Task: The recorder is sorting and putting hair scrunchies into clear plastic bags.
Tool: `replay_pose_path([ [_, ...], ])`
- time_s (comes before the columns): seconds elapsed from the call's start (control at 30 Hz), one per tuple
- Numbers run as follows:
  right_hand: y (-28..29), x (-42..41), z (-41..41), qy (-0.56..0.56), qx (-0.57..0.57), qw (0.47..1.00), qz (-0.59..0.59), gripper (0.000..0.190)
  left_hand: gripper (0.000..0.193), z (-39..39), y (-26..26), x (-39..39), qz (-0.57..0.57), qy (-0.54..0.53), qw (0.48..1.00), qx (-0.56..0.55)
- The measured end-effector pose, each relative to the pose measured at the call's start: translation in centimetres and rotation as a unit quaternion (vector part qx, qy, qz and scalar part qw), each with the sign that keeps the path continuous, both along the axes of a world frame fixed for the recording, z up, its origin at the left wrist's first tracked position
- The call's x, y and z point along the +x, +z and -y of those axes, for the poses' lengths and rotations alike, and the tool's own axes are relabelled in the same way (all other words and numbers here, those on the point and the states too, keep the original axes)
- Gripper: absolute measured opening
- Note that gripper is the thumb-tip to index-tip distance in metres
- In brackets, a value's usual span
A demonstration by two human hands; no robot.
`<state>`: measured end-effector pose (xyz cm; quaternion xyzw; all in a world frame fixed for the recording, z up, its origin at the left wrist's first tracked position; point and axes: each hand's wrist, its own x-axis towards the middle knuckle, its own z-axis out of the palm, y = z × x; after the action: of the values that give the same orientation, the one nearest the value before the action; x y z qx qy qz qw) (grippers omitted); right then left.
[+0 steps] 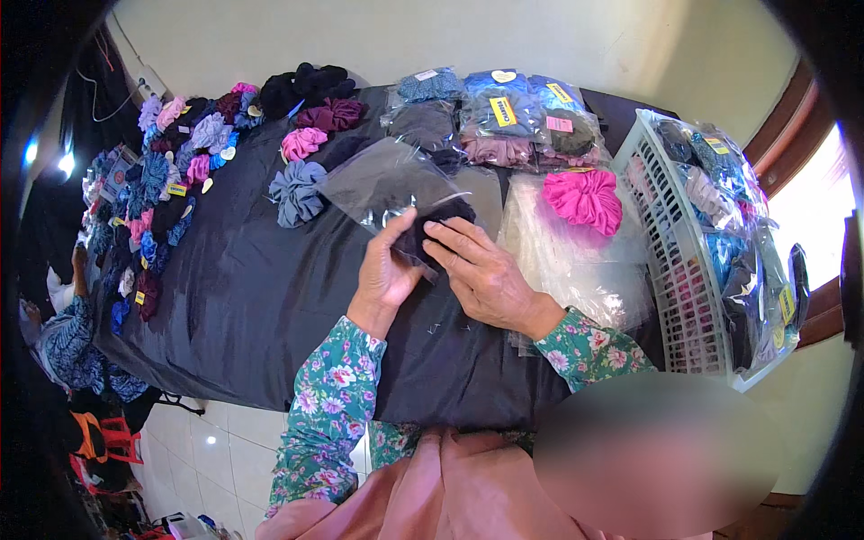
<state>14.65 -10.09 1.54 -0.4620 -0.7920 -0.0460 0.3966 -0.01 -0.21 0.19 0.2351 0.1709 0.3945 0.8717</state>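
Note:
My left hand (390, 273) grips a transparent plastic bag (385, 177) by its near edge, thumb on top. The bag's far part tilts out over the black-covered table. At its near right side, a black fabric scrunchie (453, 210) is bunched under the fingers of my right hand (482, 275), which press it against the bag. How far the scrunchie sits inside the bag is hard to tell, as my fingers cover part of it. To the right, a stack of flat plastic bags (574, 287) lies beneath a bright pink scrunchie (584, 201).
Bagged scrunchies (503, 115) form stacks at the back. A white plastic basket (682, 270) of packed ones stands right. Loose grey-blue (297, 194), pink (304, 143) and maroon (331, 115) scrunchies lie left of centre; a tagged heap (152, 179) lies farther left. Another person's sleeve (67, 344) shows beyond.

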Motion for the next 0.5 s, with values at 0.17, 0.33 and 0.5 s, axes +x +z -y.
replay_pose_path([
  [0.17, -0.9, 0.7, -0.8, -0.021, -0.014, 1.0, -0.015, 0.046, 0.017, 1.1, -1.2, 1.5, -0.04, -0.08, 0.996, 0.008],
  [0.33, -0.9, 0.6, -0.6, -0.036, -0.005, 0.999, -0.03, 0.048, 0.021, 0.8, 0.0, 1.5, 0.045, -0.069, 0.997, 0.005],
  [0.5, -0.7, 0.6, -0.6, -0.037, 0.004, 0.999, -0.019, 0.047, 0.033, -0.3, 1.2, 0.7, 0.038, -0.006, 0.999, 0.008],
])
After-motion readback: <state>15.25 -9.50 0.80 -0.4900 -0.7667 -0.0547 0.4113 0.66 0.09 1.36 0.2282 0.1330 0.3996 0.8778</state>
